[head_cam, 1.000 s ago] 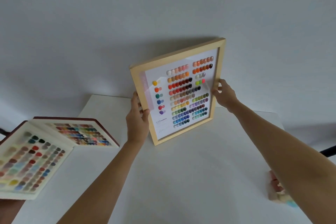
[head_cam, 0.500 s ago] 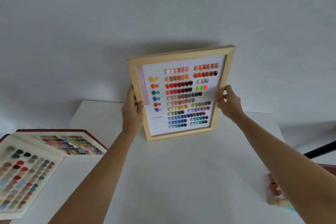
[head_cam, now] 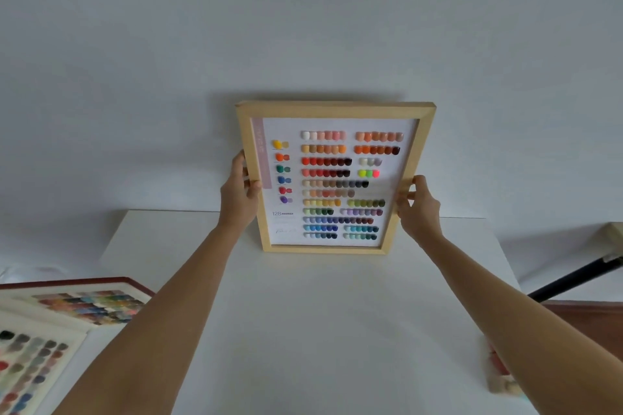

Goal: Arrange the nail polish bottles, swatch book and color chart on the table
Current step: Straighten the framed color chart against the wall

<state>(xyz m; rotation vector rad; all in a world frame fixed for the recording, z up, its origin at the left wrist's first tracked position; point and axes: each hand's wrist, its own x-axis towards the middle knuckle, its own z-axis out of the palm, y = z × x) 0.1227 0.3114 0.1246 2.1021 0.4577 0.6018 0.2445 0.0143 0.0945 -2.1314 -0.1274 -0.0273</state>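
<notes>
Straightened from its earlier tilt, the framed color chart [head_cam: 333, 178] now stands upright near the tabletop's [head_cam: 320, 313] far edge, by the wall. Left hand [head_cam: 240, 194] grips its left rail; right hand [head_cam: 418, 204] pinches its right rail. It looks rigid and light, though the front may be fragile; side rails suit holding. Swatch book [head_cam: 57, 323] lies open at the left edge.

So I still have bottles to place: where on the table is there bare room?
The widest bare patch of table lies between the two forearms, in front of the framed chart. The left edge is crowded by the open swatch book. At the right edge, blurred bottles sit beside the right arm.
</notes>
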